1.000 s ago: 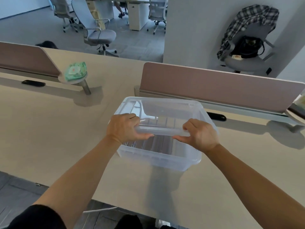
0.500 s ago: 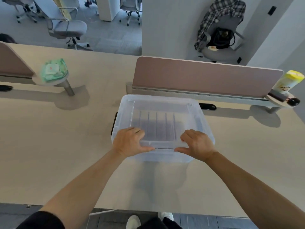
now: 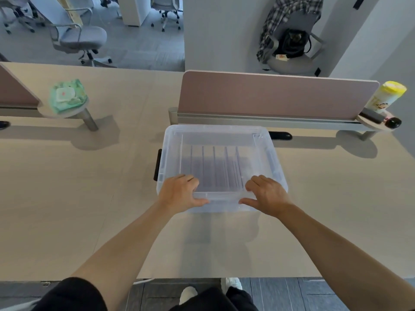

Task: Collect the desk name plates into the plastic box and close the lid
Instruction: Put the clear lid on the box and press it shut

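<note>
Lid [image 3: 216,136] is down: a second ago its near edge was tilted up off the plastic box [image 3: 224,208], now it lies flat on the rim all round. Both hands were on that near edge then and are on it now.

Left hand [image 3: 179,194] at the lid's 7 o'clock corner: fingers bent on top of the lid, thumb along the front lip, gripping the edge. Right hand [image 3: 267,194] mirrors it at 5 o'clock with the same grip. Cannot tell how hard either presses.

Name plates [image 3: 215,167] are inside the box and show through the clear lid as a row of upright strips, edge-on, running 12 to 6.

Box sits on the desk [image 3: 89,198], roughly centre, a bit back from the near edge. Black clip [image 3: 157,164] on its 9 o'clock wall.

From the box:
- 12 o'clock: pink divider panel [image 3: 269,93], just behind.
- 1 o'clock: dark oblong thing [image 3: 280,135] on the desk, just beside the back corner.
- 10 o'clock: green wipes pack [image 3: 67,95] on a small round shelf [image 3: 75,110], well apart.
- 2 o'clock: yellow canister [image 3: 389,95], at the panel's far end.
- 1 o'clock, beyond the panel: chair [image 3: 292,62] with a plaid shirt [image 3: 285,12] hung over its back.
</note>
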Demonstrator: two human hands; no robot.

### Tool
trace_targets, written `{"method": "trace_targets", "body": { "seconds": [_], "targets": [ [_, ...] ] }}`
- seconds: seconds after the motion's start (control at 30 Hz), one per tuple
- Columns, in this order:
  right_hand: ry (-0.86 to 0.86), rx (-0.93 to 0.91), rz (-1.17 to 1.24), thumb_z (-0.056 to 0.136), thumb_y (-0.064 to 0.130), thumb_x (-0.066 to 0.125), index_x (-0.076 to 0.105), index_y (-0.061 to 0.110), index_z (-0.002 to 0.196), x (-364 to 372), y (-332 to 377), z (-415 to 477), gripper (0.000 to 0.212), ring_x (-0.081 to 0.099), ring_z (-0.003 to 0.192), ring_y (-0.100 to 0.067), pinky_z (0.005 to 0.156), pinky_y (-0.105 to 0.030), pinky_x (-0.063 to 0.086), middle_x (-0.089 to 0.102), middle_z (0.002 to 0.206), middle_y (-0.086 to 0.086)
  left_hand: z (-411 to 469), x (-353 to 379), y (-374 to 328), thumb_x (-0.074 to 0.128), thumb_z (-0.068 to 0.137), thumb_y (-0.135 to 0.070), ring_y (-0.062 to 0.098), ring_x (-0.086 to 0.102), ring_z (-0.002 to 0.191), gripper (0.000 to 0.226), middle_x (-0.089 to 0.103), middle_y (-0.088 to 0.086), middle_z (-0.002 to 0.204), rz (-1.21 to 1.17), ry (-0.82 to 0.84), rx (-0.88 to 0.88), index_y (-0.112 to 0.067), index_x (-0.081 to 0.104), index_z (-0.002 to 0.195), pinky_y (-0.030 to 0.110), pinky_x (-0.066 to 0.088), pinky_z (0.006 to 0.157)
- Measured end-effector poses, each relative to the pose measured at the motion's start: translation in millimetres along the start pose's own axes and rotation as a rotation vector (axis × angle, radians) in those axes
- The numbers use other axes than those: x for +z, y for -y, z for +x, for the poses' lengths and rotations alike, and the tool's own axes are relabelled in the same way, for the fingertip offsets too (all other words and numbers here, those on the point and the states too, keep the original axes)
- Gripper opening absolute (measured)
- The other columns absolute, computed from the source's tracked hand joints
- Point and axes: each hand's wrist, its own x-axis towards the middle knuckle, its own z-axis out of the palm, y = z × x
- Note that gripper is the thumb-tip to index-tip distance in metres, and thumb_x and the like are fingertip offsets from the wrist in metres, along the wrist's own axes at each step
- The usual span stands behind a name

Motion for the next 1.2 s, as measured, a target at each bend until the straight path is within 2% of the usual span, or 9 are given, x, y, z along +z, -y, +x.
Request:
{"method": "trace_targets", "body": {
  "seconds": [0.13, 0.27, 0.33, 0.47, 0.53, 0.63, 0.73, 0.87, 1.2],
  "targets": [
    [0.152, 0.056, 0.052, 0.075, 0.057, 0.076, 0.065, 0.014, 0.086, -8, 1, 2, 0.045, 0.062, 0.071, -0.021, 0.057, -0.025, 0.037, 0.061, 0.082, 0.003, 4, -1, 4, 0.061, 0.067, -0.074, 0.014, 0.042, 0.056, 0.058, 0.039, -0.011, 0.058, -0.025, 0.068, 0.004, -0.022, 0.037, 0.062, 0.024, 0.018, 0.047],
    [0.547, 0.257, 0.080, 0.091, 0.068, 0.045, 0.059, 0.024, 0.084, -39, 2, 38, 0.047, 0.056, 0.078, -0.016, 0.067, -0.031, 0.042, 0.056, 0.080, 0.009, 19, -10, 10, 0.040, 0.083, -0.074, 0.013, 0.051, 0.054, 0.061, 0.050, -0.007, 0.053, -0.203, 0.084, -0.130, -0.019, 0.045, 0.056, 0.026, 0.030, 0.049],
    [0.566, 0.347, 0.115, 0.094, 0.067, 0.039, 0.060, 0.023, 0.084, -46, -3, 61, 0.050, 0.059, 0.079, -0.017, 0.067, -0.032, 0.045, 0.060, 0.080, 0.007, 32, -14, 10, 0.032, 0.087, -0.071, 0.017, 0.053, 0.055, 0.064, 0.054, -0.003, 0.056, -0.223, 0.028, -0.184, -0.016, 0.050, 0.059, 0.028, 0.036, 0.049],
    [0.474, 0.362, 0.040, 0.097, 0.058, 0.042, 0.053, 0.022, 0.130, -34, -17, 89, 0.051, 0.053, 0.120, -0.027, 0.096, -0.042, 0.046, 0.054, 0.134, -0.003, 67, -9, 16, 0.037, 0.095, -0.058, 0.021, 0.058, 0.094, 0.051, 0.064, 0.001, 0.099, -0.192, -0.031, -0.231, -0.016, 0.065, 0.099, 0.033, 0.048, 0.076],
    [0.557, 0.276, -0.065, 0.097, 0.061, 0.037, 0.031, 0.023, 0.150, -21, -19, 98, 0.065, 0.031, 0.142, -0.031, 0.112, -0.047, 0.032, 0.028, 0.159, -0.006, 81, 2, 20, 0.040, 0.096, -0.057, 0.026, 0.047, 0.124, 0.055, 0.055, 0.003, 0.132, -0.129, 0.072, -0.255, -0.017, 0.056, 0.129, 0.039, 0.042, 0.100],
    [0.656, 0.258, -0.048, 0.096, 0.068, 0.017, -0.001, 0.031, 0.158, 4, -21, 103, 0.075, -0.003, 0.153, -0.031, 0.122, -0.050, 0.007, -0.008, 0.167, -0.003, 86, 22, 22, 0.027, 0.094, -0.068, 0.026, 0.008, 0.150, 0.070, 0.015, 0.000, 0.163, -0.018, 0.246, -0.320, -0.029, 0.025, 0.153, 0.044, 0.013, 0.121],
    [0.654, 0.288, -0.014, 0.089, 0.072, -0.001, -0.012, 0.036, 0.156, 26, -24, 94, 0.077, -0.016, 0.152, -0.028, 0.122, -0.052, -0.003, -0.018, 0.166, 0.000, 86, 36, 24, 0.010, 0.090, -0.074, 0.020, -0.015, 0.150, 0.076, -0.009, -0.006, 0.164, 0.066, 0.325, -0.340, -0.037, 0.003, 0.156, 0.044, -0.003, 0.122],
    [0.610, 0.285, -0.032, 0.091, 0.072, 0.000, -0.017, 0.038, 0.154, 42, -28, 90, 0.074, -0.023, 0.150, -0.028, 0.120, -0.055, -0.009, -0.023, 0.164, 0.001, 88, 42, 22, 0.005, 0.089, -0.074, 0.023, -0.024, 0.148, 0.076, -0.019, -0.006, 0.162, 0.147, 0.345, -0.337, -0.037, -0.011, 0.154, 0.047, -0.007, 0.120],
    [0.646, 0.266, -0.027, 0.091, 0.073, 0.000, -0.021, 0.038, 0.153, 38, -30, 95, 0.074, -0.026, 0.149, -0.028, 0.119, -0.055, -0.012, -0.029, 0.162, 0.001, 93, 33, 15, 0.000, 0.086, -0.075, 0.024, -0.027, 0.146, 0.078, -0.023, -0.004, 0.162, 0.175, 0.426, -0.356, -0.038, -0.014, 0.153, 0.052, -0.015, 0.117]
  ]
}}
